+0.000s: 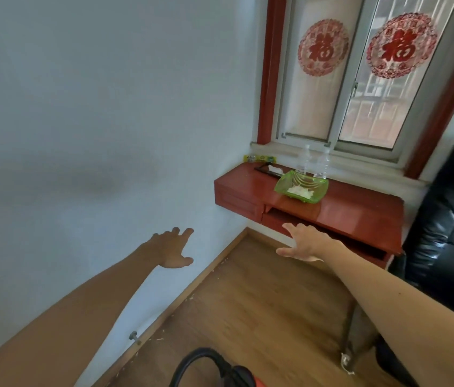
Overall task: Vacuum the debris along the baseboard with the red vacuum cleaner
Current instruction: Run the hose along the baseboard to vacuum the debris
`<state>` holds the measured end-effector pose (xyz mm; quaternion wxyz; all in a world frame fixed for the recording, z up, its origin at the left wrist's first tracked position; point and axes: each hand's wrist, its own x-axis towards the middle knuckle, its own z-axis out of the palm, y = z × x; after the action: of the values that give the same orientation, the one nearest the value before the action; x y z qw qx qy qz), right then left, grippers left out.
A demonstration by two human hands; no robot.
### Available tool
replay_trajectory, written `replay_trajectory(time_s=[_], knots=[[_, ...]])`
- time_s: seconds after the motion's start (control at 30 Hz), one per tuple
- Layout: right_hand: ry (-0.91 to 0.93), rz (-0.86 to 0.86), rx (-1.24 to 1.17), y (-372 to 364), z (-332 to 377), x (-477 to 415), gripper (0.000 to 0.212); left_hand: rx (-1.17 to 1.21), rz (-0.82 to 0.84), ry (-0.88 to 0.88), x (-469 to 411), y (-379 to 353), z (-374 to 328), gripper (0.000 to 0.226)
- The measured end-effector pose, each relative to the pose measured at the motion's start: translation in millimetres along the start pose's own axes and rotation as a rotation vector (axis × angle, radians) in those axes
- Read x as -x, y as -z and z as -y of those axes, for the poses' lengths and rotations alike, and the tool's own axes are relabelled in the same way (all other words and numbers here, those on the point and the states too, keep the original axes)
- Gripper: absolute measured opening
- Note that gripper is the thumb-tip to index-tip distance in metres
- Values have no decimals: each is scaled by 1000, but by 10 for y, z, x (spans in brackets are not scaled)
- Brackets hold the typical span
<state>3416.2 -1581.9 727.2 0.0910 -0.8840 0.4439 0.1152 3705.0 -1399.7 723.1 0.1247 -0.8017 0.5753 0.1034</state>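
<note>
Both my arms reach forward over the wooden floor. My left hand [174, 248] is spread open in front of the white wall and holds nothing. My right hand [303, 243] is also open with fingers spread, hanging in front of the red shelf, and it is empty too. Pale debris [192, 296] lies scattered along the wooden baseboard [206, 270] that runs diagonally from the bottom left to the corner. At the bottom edge, only the top of the red vacuum cleaner [250, 382] shows, with its black hose [192, 358] curving over it. Neither hand touches the vacuum.
A red wall-mounted shelf [359, 210] under the window carries a green dish [301, 188] and two clear bottles [313, 163]. A black leather chair [449, 219] stands at the right. A metal door stop [135, 337] sticks out near the baseboard.
</note>
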Motion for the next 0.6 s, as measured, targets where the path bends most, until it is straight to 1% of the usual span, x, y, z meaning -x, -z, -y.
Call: replay_trajectory(time_s=[0.17,0.27,0.33,0.43,0.6], knots=[[-146,31,-46,-212,-97,-18,92,-60,-9,-184,-620,-18,-171,88],[-225,15,-83,-420,-108,-31,90,-99,5,-296,-953,-75,-254,88],[-271,19,-128,-622,-102,0,91,-122,34,-362,-1136,-175,-309,88],[-368,74,-216,-1033,-142,137,91,-149,81,-453,-1333,-431,-447,86],[-531,193,-345,-1868,-295,491,91,-201,236,-596,-1477,-1091,-857,86]])
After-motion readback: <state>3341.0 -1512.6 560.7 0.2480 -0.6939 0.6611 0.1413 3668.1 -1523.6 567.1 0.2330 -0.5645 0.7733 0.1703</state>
